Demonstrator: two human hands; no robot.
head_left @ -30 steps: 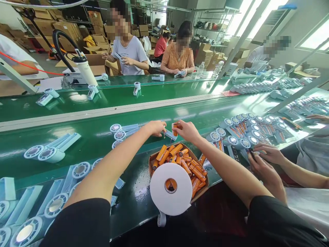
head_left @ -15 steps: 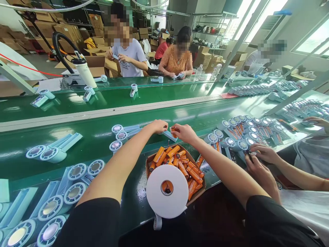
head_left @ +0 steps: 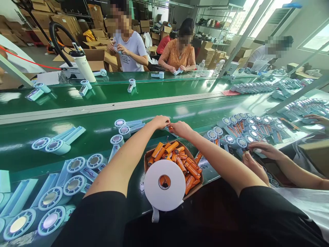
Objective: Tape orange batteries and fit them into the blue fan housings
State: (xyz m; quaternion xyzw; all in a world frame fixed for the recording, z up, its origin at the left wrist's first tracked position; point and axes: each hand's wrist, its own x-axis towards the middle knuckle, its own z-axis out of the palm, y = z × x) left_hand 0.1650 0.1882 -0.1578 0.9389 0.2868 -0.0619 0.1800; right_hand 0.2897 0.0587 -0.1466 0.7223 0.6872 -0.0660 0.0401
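Observation:
My left hand (head_left: 160,121) and my right hand (head_left: 181,129) meet over the green belt (head_left: 102,133), just beyond a cardboard tray (head_left: 199,175) of orange batteries (head_left: 177,157). The left hand pinches a small light-blue fan housing (head_left: 166,129). The fingers of the right hand press an orange battery (head_left: 170,127) against it, and only a sliver of each shows. A white tape roll (head_left: 164,185) stands at the tray's near edge, below my wrists.
Light-blue fan housings lie in groups at the left (head_left: 51,145), near left (head_left: 51,199) and right (head_left: 244,132). A co-worker's hands (head_left: 257,154) work beside me on the right. Other people sit across the far belt, with a white bottle (head_left: 83,67) and cardboard boxes there.
My hands have closed together; the orange battery, held up in clear view before, is now pressed to the blue housing and mostly hidden. The co-worker's hands shifted slightly.

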